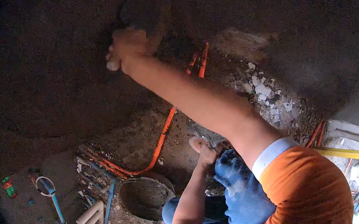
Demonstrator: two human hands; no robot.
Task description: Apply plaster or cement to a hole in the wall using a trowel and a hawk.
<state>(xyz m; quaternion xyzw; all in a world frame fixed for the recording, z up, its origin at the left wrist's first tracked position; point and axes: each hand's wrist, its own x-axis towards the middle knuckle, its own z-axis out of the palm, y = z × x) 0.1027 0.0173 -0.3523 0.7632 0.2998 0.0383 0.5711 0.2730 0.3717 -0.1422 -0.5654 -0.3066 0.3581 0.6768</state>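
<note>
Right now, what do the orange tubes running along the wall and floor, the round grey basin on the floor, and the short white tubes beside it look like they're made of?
Orange tubes: probably flexible plastic conduit, judging by the smooth bends and uniform bright colour.
Round grey basin: hard to tell, maybe plastic or metal; matte, coated with mortar-like grey.
Short white tubes: likely rigid plastic pipe offcuts, straight, smooth and off-white.

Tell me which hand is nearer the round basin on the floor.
Left. The left hand rests on the knee just above the basin; the right hand is far up against the wall.
</note>
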